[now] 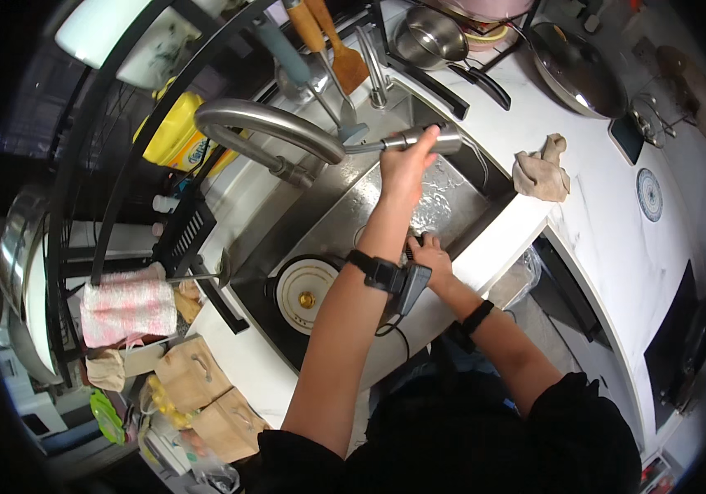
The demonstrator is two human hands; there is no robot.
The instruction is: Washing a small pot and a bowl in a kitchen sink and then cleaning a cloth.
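Note:
My left hand (407, 162) is closed around the metal pull-out spray head (445, 138) of the faucet, above the far right part of the steel sink (359, 204). Its hose runs back to the curved spout (272, 123). Low in the sink near the front wall, my right hand (432, 256) has its fingers at a small dark ridged object (415, 242), mostly hidden; its grip is unclear. Water glistens on the sink floor. To the left in the sink sits a round pot with a white lid (294, 278) and a gold-coloured knob, partly behind my left forearm.
A crumpled beige cloth (541, 170) lies on the white counter (600, 204) to the right. Behind stand a saucepan (430, 38) and a lidded pan (578, 71). Utensils hang over the sink's back edge. A black rack (121, 154) and a pink-and-white towel (129, 309) are at left.

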